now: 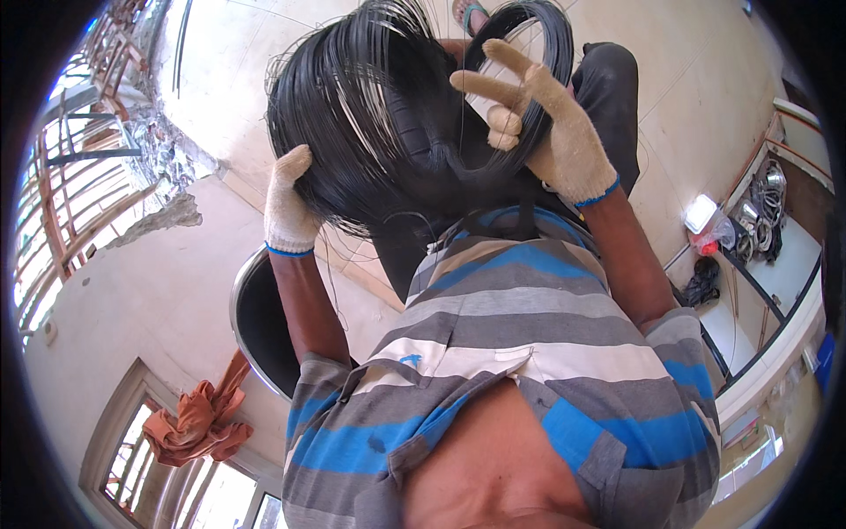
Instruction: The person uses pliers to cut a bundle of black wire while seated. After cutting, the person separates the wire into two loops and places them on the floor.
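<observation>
A large loose coil of thin black strands (337, 112), wire or plastic, lies over my lap. My left hand (291, 198), in a cream knit glove with a blue cuff, holds the coil's outer edge with the thumb on top and the fingers hidden beneath. A narrower black bundle (558, 40) loops up at the upper right. In a like glove, my right hand (542, 125) is at this loop, two fingers stretched out over its opening and the others bent. Part of the loop passes by the palm; whether the hand grips it is unclear.
A round black seat or backrest with a metal rim (238, 297) stands by my left elbow. An open-fronted cabinet (786, 231) with coiled cables and plastic bags is at the right. An orange-brown cloth (198, 426) hangs by the window. A sandalled foot (470, 16) shows beyond the coil.
</observation>
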Available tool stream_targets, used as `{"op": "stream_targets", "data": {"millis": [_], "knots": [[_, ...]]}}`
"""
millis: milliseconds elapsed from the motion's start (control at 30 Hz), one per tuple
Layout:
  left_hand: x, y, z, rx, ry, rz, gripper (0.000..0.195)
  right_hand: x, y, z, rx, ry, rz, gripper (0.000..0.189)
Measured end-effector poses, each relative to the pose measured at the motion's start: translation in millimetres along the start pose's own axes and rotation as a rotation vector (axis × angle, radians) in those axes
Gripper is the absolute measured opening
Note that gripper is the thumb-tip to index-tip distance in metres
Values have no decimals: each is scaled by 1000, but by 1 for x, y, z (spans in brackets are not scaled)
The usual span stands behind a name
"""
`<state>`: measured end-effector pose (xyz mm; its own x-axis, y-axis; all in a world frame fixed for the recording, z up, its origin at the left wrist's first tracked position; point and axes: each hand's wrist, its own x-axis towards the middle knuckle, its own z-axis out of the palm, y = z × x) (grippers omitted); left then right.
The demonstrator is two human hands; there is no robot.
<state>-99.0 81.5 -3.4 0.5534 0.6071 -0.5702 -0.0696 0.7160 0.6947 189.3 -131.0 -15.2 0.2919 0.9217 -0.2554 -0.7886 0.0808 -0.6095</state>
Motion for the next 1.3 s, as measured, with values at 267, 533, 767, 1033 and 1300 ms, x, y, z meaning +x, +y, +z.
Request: {"op": "stream_targets", "data": {"millis": [267,533,767,1033,1300], "knots": [[-2,-4,-2,34,34,5,48,15,7,8,-47,-182,100,56],[2,-5,1,94,75,-5,58,24,6,58,-115,45,117,30],[8,-9,16,10,-132,51,75,49,37,77,-589,-219,8,38],[7,-4,20,-7,-236,83,108,52,41,80,-380,-252,157,40],[17,-20,-2,-253,-449,-8,129,36,22,70,-535,-134,113,38]]}}
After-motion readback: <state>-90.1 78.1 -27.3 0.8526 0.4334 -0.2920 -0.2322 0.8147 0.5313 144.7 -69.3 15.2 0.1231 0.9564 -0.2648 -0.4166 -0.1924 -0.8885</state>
